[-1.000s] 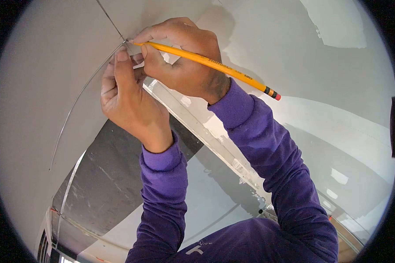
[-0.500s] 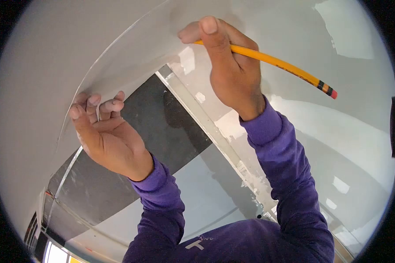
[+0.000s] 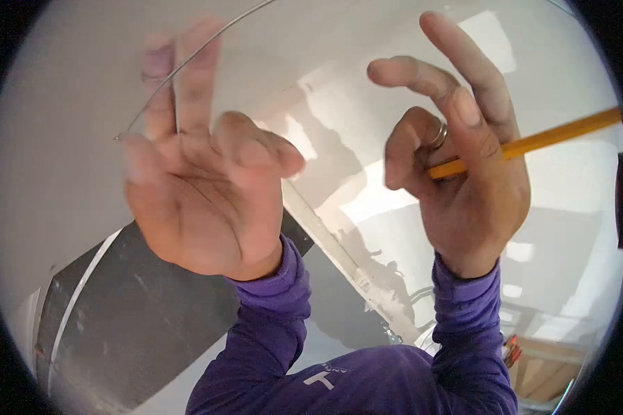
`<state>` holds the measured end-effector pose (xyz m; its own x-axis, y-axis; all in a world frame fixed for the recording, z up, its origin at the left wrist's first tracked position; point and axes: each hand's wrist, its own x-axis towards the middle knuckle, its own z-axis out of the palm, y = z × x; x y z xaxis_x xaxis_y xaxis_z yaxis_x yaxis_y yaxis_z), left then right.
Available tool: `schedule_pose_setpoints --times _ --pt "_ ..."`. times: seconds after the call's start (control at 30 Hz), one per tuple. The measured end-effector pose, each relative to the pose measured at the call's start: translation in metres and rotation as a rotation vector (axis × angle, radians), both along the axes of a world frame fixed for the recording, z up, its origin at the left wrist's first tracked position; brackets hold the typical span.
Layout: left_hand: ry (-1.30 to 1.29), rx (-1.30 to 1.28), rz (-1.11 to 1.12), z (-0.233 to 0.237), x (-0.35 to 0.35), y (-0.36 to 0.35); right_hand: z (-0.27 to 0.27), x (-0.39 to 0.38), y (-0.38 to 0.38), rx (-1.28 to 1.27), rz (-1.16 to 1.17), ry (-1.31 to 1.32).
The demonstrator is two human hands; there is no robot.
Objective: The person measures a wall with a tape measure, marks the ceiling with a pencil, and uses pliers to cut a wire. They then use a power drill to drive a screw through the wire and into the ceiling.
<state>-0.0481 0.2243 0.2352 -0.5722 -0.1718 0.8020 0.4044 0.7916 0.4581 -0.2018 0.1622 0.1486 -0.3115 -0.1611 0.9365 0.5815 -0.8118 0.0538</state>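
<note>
Pencil (image 3: 526,144) clamped in right hand (image 3: 464,173) by curled fingers; long axis rises rightward from the palm, tip hidden. Left hand (image 3: 201,187) fingers splayed; wire (image 3: 208,43) crosses them, grip indeterminable.

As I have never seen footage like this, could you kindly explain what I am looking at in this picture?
There is no machine here: the picture comes from a camera worn on a person's head, so the two raised hands are that person's own, in purple sleeves. The left hand is open, palm toward the camera, its blurred fingers up against a thin line, a wire or a sheet's edge; I cannot tell which. The right hand holds a yellow pencil and wears a ring. Behind them are a pale wall and a dark panel.
</note>
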Motion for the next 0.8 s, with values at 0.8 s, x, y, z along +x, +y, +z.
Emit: schedule_pose_setpoints --times 0.8 --pt "0.618 -0.767 0.7 0.01 0.012 -0.082 0.079 0.081 0.059 -0.151 -1.184 -0.083"
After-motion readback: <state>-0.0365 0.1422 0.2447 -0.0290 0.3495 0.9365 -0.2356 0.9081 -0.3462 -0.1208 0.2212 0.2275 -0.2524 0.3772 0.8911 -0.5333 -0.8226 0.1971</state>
